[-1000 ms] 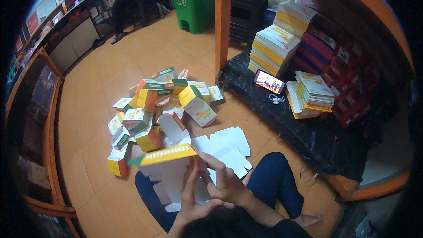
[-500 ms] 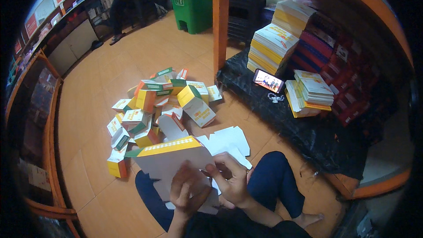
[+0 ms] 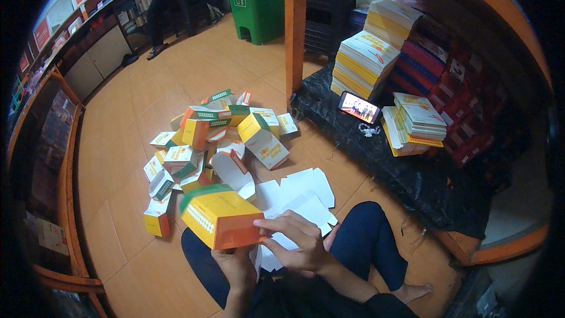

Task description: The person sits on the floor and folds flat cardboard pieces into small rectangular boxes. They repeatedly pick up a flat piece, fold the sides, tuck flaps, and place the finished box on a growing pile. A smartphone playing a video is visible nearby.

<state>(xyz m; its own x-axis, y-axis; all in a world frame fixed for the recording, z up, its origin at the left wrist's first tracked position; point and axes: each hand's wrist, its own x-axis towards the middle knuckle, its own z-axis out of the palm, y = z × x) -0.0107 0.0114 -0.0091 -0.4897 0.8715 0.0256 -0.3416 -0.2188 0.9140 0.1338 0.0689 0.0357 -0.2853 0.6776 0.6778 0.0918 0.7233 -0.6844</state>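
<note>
1. The left hand is clasped on the underside of a small folding carton, its fingertips hidden by the card.
2. The right hand pinches the carton's right edge between thumb and forefinger, at the orange end panel.
3. The carton sits up in the air, directly above the left hand and to the left of the right hand, touching both; its yellow side faces upward and its green end points away to the left.
4. Just beyond the right hand, white card blanks lie flat on the tiled floor, between the knees, one overlapping another.
5. Past the held carton is a loose heap of folded cartons in white, yellow, green and orange, tipped at various angles.
6. To the right, a low platform covered in black plastic bears a lit smartphone, a beaded bracelet just beside it, a short stack of printed card and a taller stack.
7. Farther off stand an orange post, a green pedal bin and another person in dark trousers.
</note>
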